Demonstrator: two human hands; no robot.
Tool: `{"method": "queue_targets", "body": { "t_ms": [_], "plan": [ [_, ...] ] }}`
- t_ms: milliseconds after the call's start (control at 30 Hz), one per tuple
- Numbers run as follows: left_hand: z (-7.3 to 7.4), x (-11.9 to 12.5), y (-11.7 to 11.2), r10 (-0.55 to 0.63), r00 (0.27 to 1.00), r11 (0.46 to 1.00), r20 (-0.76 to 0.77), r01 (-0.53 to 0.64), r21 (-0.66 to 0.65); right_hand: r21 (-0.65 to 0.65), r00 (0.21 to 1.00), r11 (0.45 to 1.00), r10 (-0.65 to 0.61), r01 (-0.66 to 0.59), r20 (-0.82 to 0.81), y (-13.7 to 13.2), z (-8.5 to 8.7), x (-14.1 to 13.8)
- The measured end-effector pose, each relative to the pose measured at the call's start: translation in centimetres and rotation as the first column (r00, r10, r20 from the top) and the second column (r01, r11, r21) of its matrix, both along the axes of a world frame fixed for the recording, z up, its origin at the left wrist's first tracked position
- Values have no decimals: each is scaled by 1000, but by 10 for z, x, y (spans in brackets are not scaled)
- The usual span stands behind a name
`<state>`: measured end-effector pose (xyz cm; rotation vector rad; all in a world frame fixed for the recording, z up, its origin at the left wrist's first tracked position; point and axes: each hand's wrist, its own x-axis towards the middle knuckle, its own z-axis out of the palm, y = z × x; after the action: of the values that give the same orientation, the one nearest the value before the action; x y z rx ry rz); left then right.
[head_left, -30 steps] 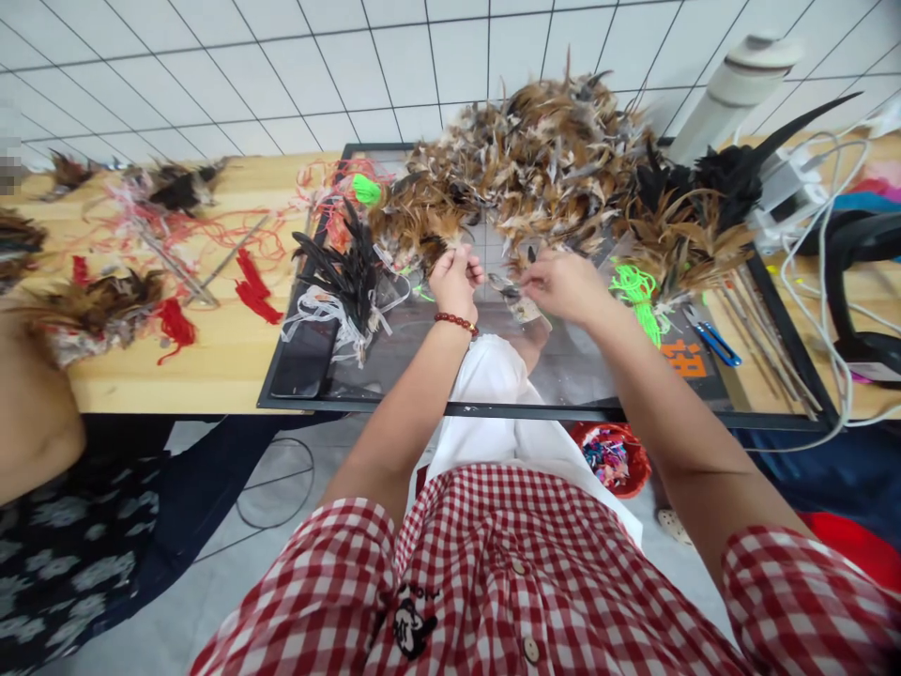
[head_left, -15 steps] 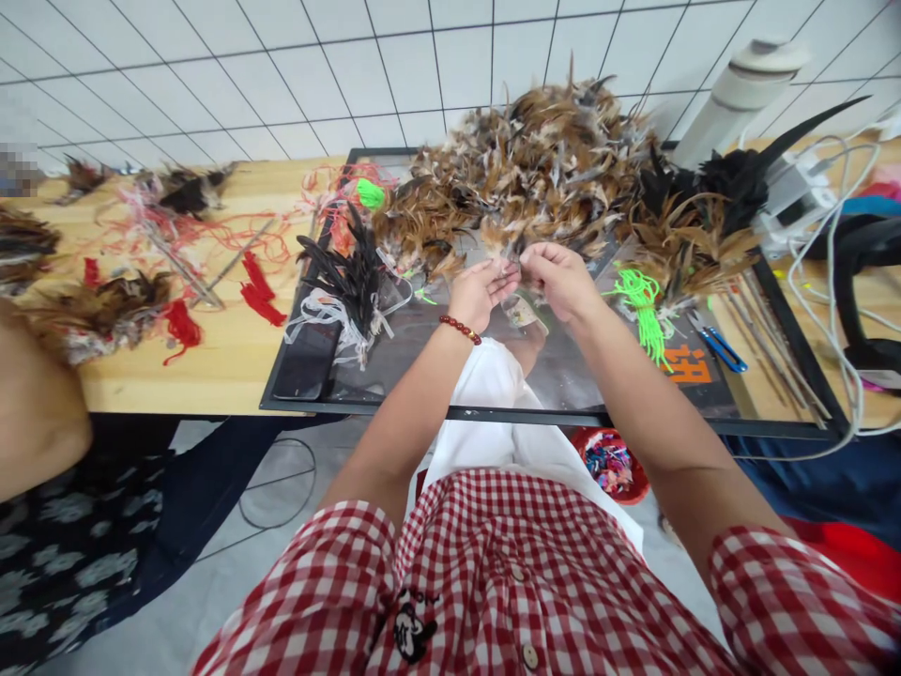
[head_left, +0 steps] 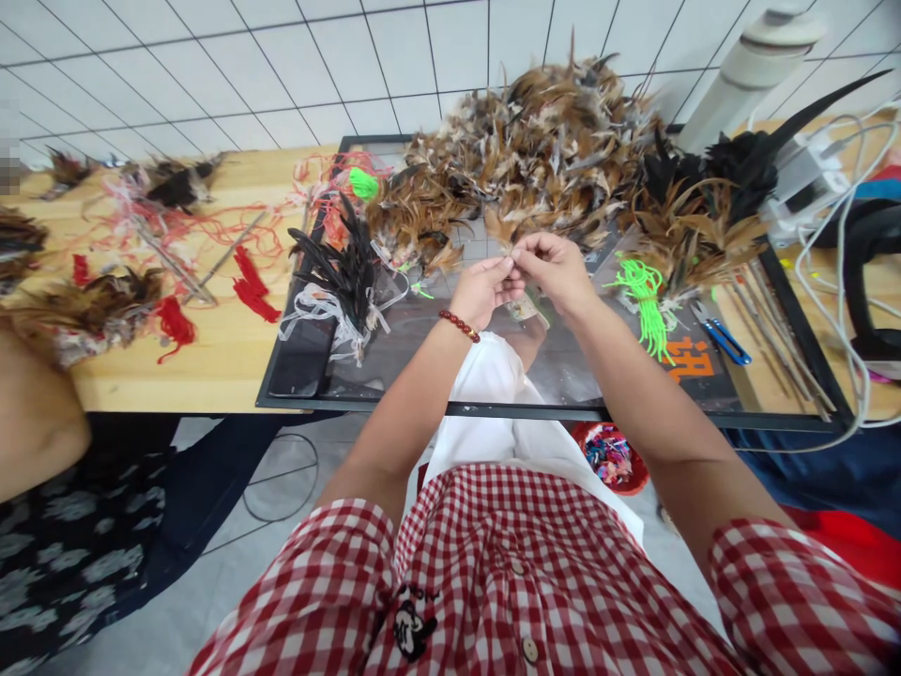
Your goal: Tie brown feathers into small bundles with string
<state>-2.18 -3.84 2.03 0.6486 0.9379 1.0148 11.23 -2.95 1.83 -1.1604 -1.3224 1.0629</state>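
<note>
My left hand (head_left: 485, 289), a beaded bracelet at its wrist, is closed in a pinch over the glass-like board (head_left: 422, 366). My right hand (head_left: 556, 268) is closed too, its thumb and forefinger meeting the left fingertips. A small brown feather (head_left: 502, 228) rises from between the fingertips; its lower end is hidden by them. Just beyond the hands lies a big heap of brown and grey feathers (head_left: 549, 141). Under them, a small printed paper (head_left: 522, 310) shows on or through the board.
Black feathers with white ties (head_left: 342, 268) and a phone (head_left: 299, 361) lie left. Green cords (head_left: 644, 296), blue-handled snips (head_left: 728, 340) and thin sticks (head_left: 774, 338) are right. A bottle (head_left: 746, 80) stands behind. A co-worker's arm (head_left: 38, 413) is at far left.
My left fingers have gone from partly spread to a pinch, and both hands have come closer together at the fingertips. The view has shifted slightly.
</note>
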Motion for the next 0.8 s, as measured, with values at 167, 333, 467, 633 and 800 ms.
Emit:
{"method": "queue_targets", "body": {
  "t_ms": [167,333,467,633,800],
  "plan": [
    [2,-3,0,-52,999,998,-4,52,34,-96,981,982,152,-163,-120,0,3,11],
    [6,-3,-4,-229,973,973,-21,230,37,-192,966,962,154,-194,-207,0,2,13],
    [6,-1,-6,-161,984,983,-77,167,80,-111,986,989,78,-94,-145,4,-1,7],
    [3,-6,4,187,982,979,-28,-185,82,129,960,991,-75,41,269,8,-8,7],
    [-2,-14,18,446,893,893,51,-448,38,205,648,974,-97,-93,755,2,-13,3]
  ]
}}
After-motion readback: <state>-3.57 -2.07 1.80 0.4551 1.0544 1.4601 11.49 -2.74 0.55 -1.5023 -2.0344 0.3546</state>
